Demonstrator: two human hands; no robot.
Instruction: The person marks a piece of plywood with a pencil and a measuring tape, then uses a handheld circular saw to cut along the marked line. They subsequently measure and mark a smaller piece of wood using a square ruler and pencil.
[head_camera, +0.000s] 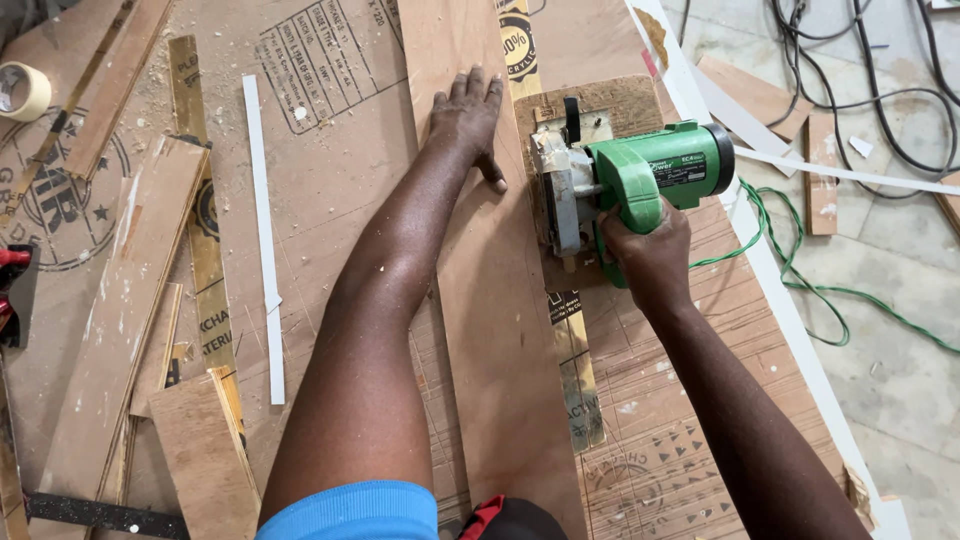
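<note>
- The counter (330, 200) is filling most of the view, its brown sheet top carrying printed markings and a dusting of sawdust.
- A long plywood board (500, 330) is lying on the counter, running from the near edge to the far edge, centre of the scene.
- Offcut strips of plywood (130, 290) are lying on the left of the counter; a thin white strip (264, 230) is lying between them and the board.
- The green circular saw (630, 180) is sitting just right of the board's far half, base plate flat on the counter, blade side against the board's right edge.
- The right hand (648, 250) is gripping the saw's green handle from the near side, fingers wrapped shut around it.
- The left hand (468, 115) is pressing flat on the far part of the board, fingers spread open, just left of the saw.
- A green cable (800, 290) is trailing across the floor on the right.
- A roll of tape (22, 90) is sitting at the far left corner.
</note>
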